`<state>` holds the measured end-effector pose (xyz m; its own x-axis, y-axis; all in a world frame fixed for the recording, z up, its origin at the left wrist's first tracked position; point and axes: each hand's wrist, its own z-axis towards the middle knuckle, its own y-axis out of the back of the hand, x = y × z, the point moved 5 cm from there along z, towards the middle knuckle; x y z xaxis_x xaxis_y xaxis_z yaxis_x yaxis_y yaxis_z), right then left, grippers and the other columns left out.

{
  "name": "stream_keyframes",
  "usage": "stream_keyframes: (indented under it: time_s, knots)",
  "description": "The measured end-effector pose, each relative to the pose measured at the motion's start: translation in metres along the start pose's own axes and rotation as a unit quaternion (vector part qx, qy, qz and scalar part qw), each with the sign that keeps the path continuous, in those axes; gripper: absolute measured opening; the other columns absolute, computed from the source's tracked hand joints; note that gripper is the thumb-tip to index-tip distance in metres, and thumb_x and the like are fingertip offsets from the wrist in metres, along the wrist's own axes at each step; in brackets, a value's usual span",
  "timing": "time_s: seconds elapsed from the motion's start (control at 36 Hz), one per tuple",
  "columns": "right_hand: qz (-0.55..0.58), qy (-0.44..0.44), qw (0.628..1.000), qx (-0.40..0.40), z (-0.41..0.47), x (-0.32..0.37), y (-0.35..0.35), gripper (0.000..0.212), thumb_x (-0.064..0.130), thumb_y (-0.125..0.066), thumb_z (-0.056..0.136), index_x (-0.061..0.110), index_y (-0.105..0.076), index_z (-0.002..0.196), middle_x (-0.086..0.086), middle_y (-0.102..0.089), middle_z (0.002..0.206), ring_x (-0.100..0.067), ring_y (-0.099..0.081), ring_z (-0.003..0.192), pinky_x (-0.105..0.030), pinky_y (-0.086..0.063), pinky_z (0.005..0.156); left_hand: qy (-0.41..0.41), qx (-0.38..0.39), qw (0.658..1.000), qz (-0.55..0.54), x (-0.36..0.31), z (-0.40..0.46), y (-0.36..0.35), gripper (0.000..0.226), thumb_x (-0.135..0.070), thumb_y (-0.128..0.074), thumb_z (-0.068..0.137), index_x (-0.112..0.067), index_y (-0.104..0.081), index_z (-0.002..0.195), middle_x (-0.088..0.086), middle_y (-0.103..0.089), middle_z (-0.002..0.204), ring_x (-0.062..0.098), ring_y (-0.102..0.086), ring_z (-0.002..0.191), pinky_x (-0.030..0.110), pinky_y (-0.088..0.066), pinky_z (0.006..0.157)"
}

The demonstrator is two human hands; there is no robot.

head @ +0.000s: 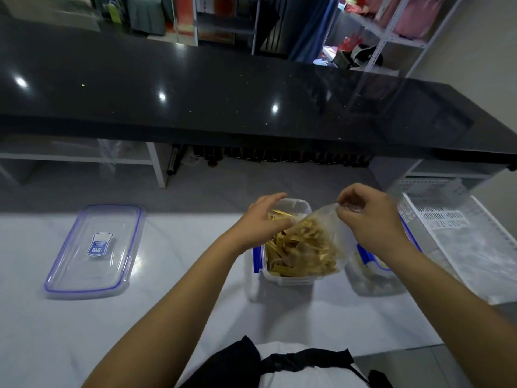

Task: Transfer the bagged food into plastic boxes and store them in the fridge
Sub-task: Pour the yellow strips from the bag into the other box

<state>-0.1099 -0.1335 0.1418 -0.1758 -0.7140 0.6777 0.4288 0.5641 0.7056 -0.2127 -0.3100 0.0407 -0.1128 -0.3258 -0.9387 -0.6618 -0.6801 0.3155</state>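
Two hands, crinkled clear bag, rectangular plastic box, yellow strips

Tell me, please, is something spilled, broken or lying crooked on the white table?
Nothing stands out. The yellow food strips stay inside the clear plastic box with blue clips and the clear plastic bag that the right hand pinches. The clear lid with blue rim lies flat on the white table.
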Motion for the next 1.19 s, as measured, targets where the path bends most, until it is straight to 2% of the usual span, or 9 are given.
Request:
stream_keyframes:
  time_s: [0.17, 0.28, 0.5, 0.61, 0.75, 0.83, 0.92, 1.08, 1.19]
  knots:
    - [0.047, -0.007, 0.999, 0.0, -0.005, -0.002, 0.004, 0.02, -0.002, -0.069, 0.081, 0.016, -0.069, 0.09, 0.006, -0.068, 0.085, -0.011, -0.065, 0.085, -0.026, -0.052, 0.077, -0.049, 0.029, 0.992, 0.109, -0.005, 0.016, -0.015, 0.054, -0.034, -0.068, 0.092, -0.033, -0.05, 0.143, -0.008, -0.039, 0.153, 0.015, -0.033, 0.141, 0.029, -0.034, 0.105]
    - [0.054, 0.001, 0.999, 0.003, -0.013, -0.008, 0.011, 0.023, 0.004, -0.073, 0.083, 0.022, -0.069, 0.096, 0.009, -0.07, 0.09, -0.001, -0.064, 0.086, -0.01, -0.048, 0.075, -0.047, 0.049, 0.983, 0.169, -0.001, 0.025, -0.023, 0.033, -0.022, -0.068, 0.092, -0.023, -0.069, 0.124, -0.003, -0.044, 0.153, 0.02, -0.04, 0.138, 0.037, -0.039, 0.109]
    - [0.246, -0.207, 0.946, -0.04, -0.059, -0.064, 0.001, 0.066, 0.037, -0.091, 0.055, 0.043, -0.063, 0.115, 0.013, -0.067, 0.111, -0.012, -0.067, 0.098, -0.036, -0.055, 0.077, -0.051, -0.037, 0.992, 0.107, 0.0, 0.036, -0.004, 0.009, -0.02, -0.074, 0.088, -0.021, -0.074, 0.098, -0.008, -0.063, 0.128, 0.014, -0.058, 0.117, 0.029, -0.046, 0.092]
    - [0.331, -0.319, 0.888, 0.033, -0.096, -0.087, -0.038, 0.078, 0.042, -0.085, 0.057, 0.03, -0.058, 0.13, -0.002, -0.064, 0.127, -0.019, -0.067, 0.107, -0.049, -0.057, 0.089, -0.033, -0.013, 0.996, 0.082, 0.006, 0.039, 0.007, 0.028, -0.017, -0.068, 0.09, -0.031, -0.069, 0.115, -0.008, -0.056, 0.133, 0.011, -0.051, 0.117, 0.026, -0.048, 0.085]
    - [0.432, -0.386, 0.814, 0.032, -0.121, -0.082, -0.068, 0.064, 0.036, -0.077, 0.078, 0.032, -0.052, 0.137, -0.001, -0.066, 0.126, -0.027, -0.064, 0.114, -0.054, -0.058, 0.087, 0.013, -0.05, 0.997, 0.05, 0.026, 0.052, 0.018, 0.049, -0.004, -0.048, 0.099, -0.027, -0.05, 0.143, 0.0, -0.047, 0.149, 0.009, -0.054, 0.108, 0.012, -0.045, 0.068]
    - [0.503, -0.419, 0.755, 0.046, -0.127, -0.072, -0.081, 0.039, 0.037, -0.072, 0.081, 0.033, -0.067, 0.12, -0.004, -0.066, 0.125, -0.033, -0.066, 0.111, -0.059, -0.057, 0.085, 0.049, -0.012, 0.997, 0.05, 0.033, 0.061, 0.013, 0.042, -0.026, -0.04, 0.106, -0.021, -0.046, 0.147, 0.003, -0.046, 0.151, 0.014, -0.054, 0.119, 0.023, -0.042, 0.087]
    - [0.546, -0.429, 0.718, 0.041, -0.126, -0.067, -0.083, 0.039, 0.044, -0.074, 0.074, 0.036, -0.073, 0.111, -0.006, -0.066, 0.126, -0.037, -0.067, 0.111, -0.062, -0.055, 0.086, 0.086, 0.015, 0.995, 0.051, 0.037, 0.066, 0.013, 0.049, -0.041, -0.033, 0.107, -0.019, -0.045, 0.149, 0.004, -0.044, 0.153, 0.022, -0.042, 0.137, 0.029, -0.032, 0.1]
    - [0.581, -0.414, 0.701, 0.028, -0.115, -0.081, -0.076, 0.056, 0.052, -0.071, 0.075, 0.039, -0.062, 0.128, -0.01, -0.061, 0.134, -0.043, -0.063, 0.115, -0.063, -0.052, 0.089, 0.09, -0.046, 0.993, 0.062, 0.048, 0.037, 0.028, 0.047, -0.044, -0.034, 0.106, -0.024, -0.047, 0.147, 0.0, -0.046, 0.152, 0.022, -0.044, 0.136, 0.038, -0.035, 0.113]
    - [0.568, -0.382, 0.728, 0.034, -0.095, -0.096, -0.063, 0.059, 0.035, -0.069, 0.08, 0.033, -0.056, 0.137, -0.01, -0.057, 0.141, -0.044, -0.057, 0.123, -0.06, -0.048, 0.1, 0.109, -0.117, 0.981, 0.107, 0.059, -0.013, 0.032, 0.041, -0.039, -0.043, 0.102, -0.032, -0.05, 0.141, -0.002, -0.054, 0.143, 0.019, -0.055, 0.122, 0.035, -0.047, 0.096]
